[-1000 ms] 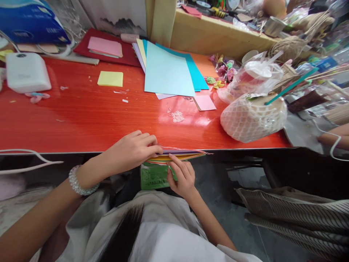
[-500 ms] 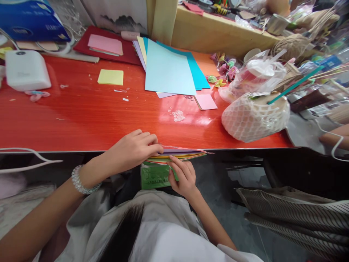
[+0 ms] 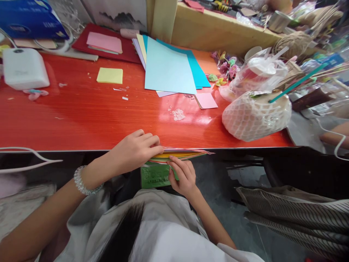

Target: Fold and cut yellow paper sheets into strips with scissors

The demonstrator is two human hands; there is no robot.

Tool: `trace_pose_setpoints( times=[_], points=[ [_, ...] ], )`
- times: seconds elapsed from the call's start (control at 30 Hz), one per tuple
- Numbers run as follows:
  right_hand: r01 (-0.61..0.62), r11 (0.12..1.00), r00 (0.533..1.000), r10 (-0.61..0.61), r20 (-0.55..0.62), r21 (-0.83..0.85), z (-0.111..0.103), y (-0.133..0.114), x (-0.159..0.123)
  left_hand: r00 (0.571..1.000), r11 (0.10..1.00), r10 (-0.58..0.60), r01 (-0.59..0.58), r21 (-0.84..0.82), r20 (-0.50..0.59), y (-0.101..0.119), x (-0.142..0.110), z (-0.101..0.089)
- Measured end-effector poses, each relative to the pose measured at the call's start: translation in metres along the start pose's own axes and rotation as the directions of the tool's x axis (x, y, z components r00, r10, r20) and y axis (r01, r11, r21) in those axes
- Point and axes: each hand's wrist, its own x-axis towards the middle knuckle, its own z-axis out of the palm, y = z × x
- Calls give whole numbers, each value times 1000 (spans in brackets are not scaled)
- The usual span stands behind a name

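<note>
The packet (image 3: 155, 175) is open at the table's near edge, in front of the person's lap, its mouth facing up; the coloured sheets (image 3: 188, 155) inside are parted into a narrow fan, and none seems drawn clear of it; a loose pile with a pale blue sheet (image 3: 169, 69) on top already lies out on the table (image 3: 81, 123), so sorting looks partly done, with the packet's contents left in it.

The right hand (image 3: 183, 174) grips the packet's near side, fingers bent over the lip; the left hand (image 3: 139, 149) is curled over the other end of the mouth, thumb against the paper edges; whether it pinches a sheet I cannot tell.

The packet is green, printed and shiny like thin plastic; the sheets are flat, thin-edged, yellow, orange and green among them; the table is glossy red with wood-like grain; the yellow slip (image 3: 109, 75) and pink slip (image 3: 206, 101) are small and four-sided; white scraps (image 3: 178, 115) lie crumbled nearby; the bracelet (image 3: 81, 182) is of clear, glinting beads.
</note>
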Motion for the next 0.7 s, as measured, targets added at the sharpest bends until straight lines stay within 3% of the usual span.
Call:
trace_pose_setpoints(
  times=[0.17,0.7],
  points=[
    [0,1000,1000,0,8,-3,0,0,-1,999,1000,18,-19,-2,-42,1,0,1],
    [-1,1000,1000,1,3,18,-1,0,0,999,999,4,-5,-40,-39,-2,0,3]
  ],
)
